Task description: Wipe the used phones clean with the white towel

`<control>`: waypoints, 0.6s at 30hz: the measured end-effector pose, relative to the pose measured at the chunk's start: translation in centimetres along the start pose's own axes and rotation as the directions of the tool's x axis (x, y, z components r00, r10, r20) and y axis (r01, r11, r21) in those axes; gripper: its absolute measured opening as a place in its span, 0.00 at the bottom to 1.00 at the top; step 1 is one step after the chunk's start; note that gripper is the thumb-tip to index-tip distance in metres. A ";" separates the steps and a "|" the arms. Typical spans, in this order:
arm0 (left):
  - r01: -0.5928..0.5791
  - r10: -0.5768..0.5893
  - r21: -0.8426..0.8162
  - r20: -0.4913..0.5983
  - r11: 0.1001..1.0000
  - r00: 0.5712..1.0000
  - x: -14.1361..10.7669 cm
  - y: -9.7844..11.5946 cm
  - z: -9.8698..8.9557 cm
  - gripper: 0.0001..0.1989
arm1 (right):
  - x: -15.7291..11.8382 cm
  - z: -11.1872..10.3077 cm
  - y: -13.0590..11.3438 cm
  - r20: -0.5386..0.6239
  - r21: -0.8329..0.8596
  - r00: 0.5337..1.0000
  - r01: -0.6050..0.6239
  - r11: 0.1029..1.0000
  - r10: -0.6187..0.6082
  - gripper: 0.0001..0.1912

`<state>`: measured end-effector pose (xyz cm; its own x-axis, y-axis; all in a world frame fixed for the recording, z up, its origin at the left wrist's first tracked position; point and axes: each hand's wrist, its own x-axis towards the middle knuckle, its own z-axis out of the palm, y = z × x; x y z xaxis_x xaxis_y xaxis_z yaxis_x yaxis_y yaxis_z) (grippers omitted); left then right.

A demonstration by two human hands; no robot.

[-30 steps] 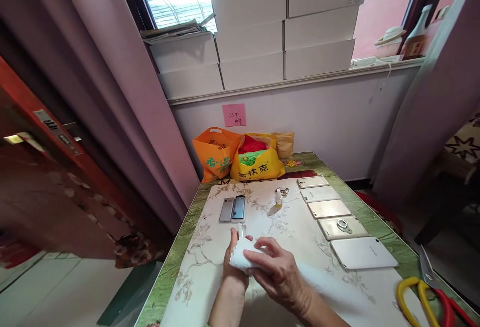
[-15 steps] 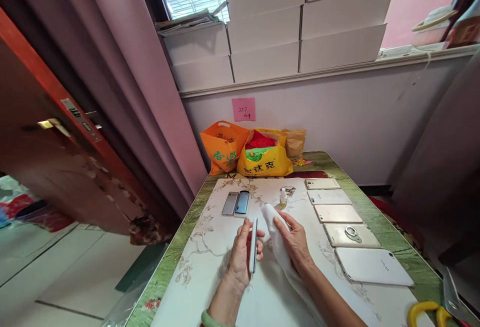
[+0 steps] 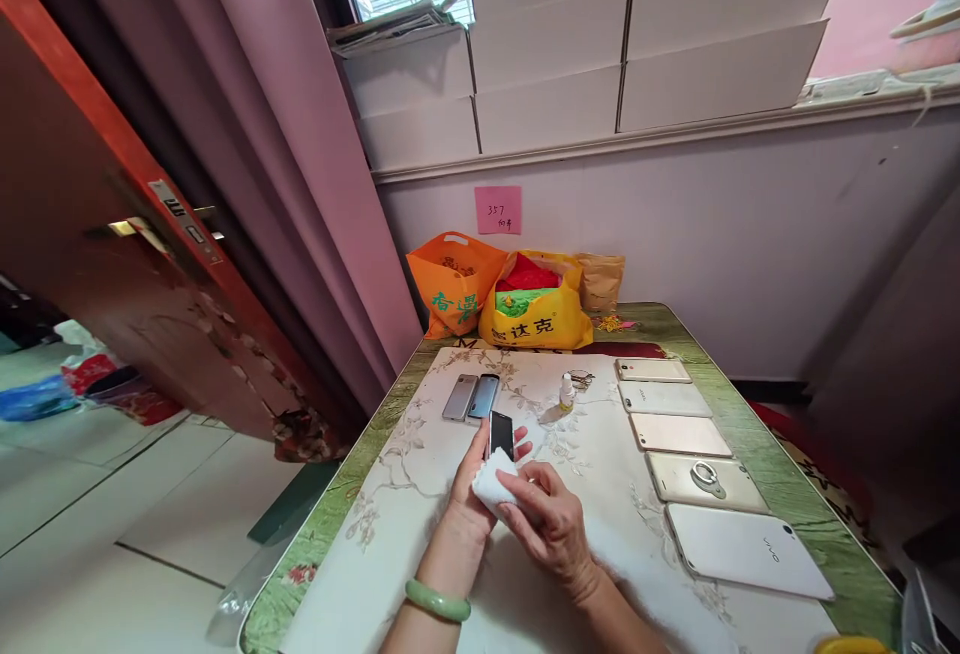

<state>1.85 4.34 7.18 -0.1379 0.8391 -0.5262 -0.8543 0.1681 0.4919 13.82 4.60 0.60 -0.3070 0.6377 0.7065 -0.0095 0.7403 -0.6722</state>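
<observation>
My left hand (image 3: 470, 494) is wrapped round a small mobile phone (image 3: 502, 432), its dark screen facing up toward me. With my right hand (image 3: 547, 524) I press a white cloth (image 3: 491, 482) onto the lower part of that phone, hiding it. Just beyond lie a grey phone (image 3: 459, 398) and a blue phone (image 3: 484, 398), side by side. A small white-capped dropper bottle (image 3: 566, 392) stands upright to the right, with a pair of glasses (image 3: 581, 379) behind it.
Several phones lie in a column at the right, the nearest a white phone (image 3: 750, 551). An orange bag (image 3: 454, 284) and a yellow bag (image 3: 536, 319) stand at the table's back. Something yellow (image 3: 851, 645) shows at the bottom right edge.
The phone in my left hand has turned from edge-on to screen-up. My right hand has brought the cloth leftward and down onto it. The view has shifted slightly.
</observation>
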 end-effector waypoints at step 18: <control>-0.266 0.272 0.404 0.044 0.875 0.961 -2.5 -3.3 -0.2 0.21 | 1.0 -0.3 2.5 -0.361 0.077 0.841 -0.403 0.912 0.402 0.19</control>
<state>4.85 1.56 6.74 -0.3427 0.8751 -0.3418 -0.5084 0.1332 0.8508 13.79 7.16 -0.30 0.0818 0.9113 0.4036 0.0419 0.4015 -0.9149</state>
